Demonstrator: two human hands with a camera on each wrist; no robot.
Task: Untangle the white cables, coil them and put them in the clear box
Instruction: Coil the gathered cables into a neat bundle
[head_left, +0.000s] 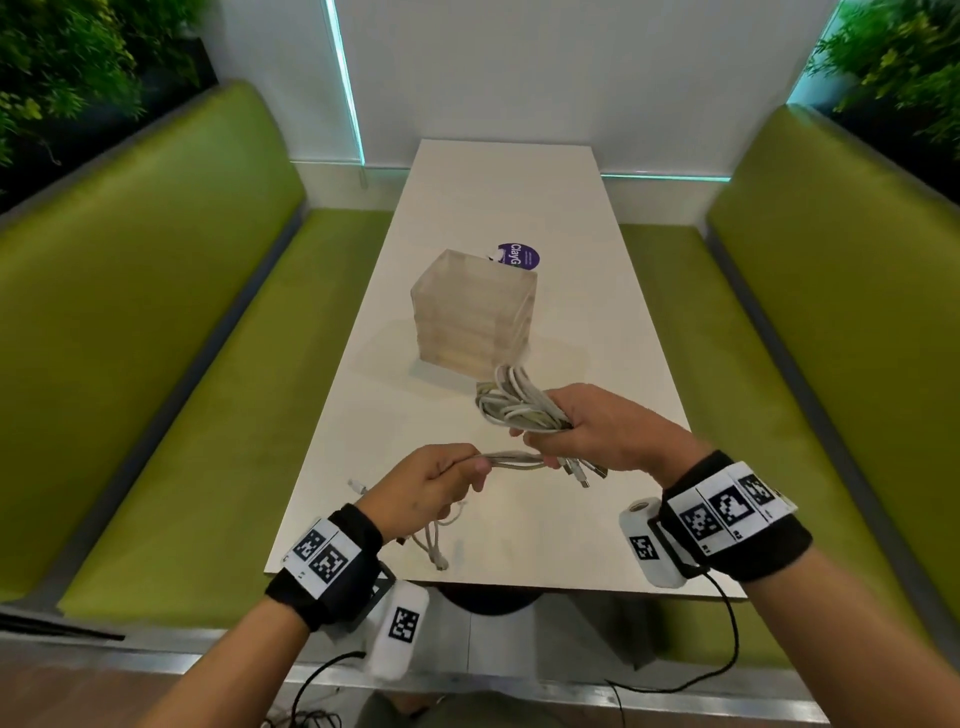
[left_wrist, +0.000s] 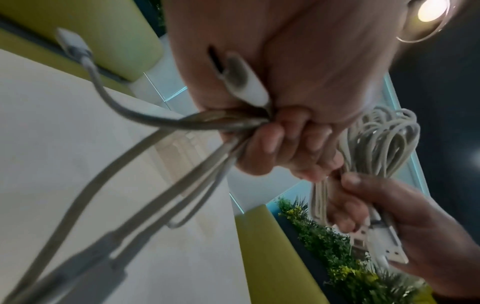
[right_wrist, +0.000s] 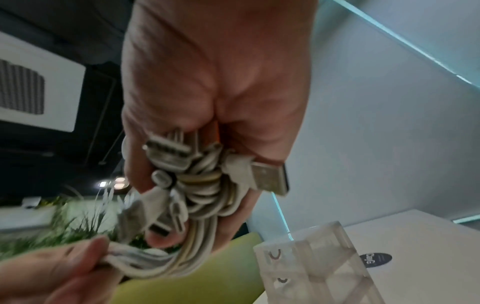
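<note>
My right hand (head_left: 587, 431) grips a coiled bundle of white cables (head_left: 511, 402) above the table, its loops pointing toward the clear box (head_left: 472, 312). USB plugs (head_left: 584, 470) stick out below the fist; in the right wrist view the plugs (right_wrist: 270, 176) crowd the palm. My left hand (head_left: 441, 480) pinches a bunch of cable strands (head_left: 511, 460) running across to the right hand. Loose cable ends (head_left: 434, 543) hang under the left hand onto the table, and in the left wrist view the strands (left_wrist: 166, 181) trail down with plugs. The clear box stands upright mid-table, just beyond the coil.
The white table (head_left: 519, 197) is narrow, flanked by green benches (head_left: 156, 312) on both sides. A purple round sticker (head_left: 519, 256) lies behind the box. One small plug (head_left: 357, 486) lies near the table's left edge. A white wall closes the far end.
</note>
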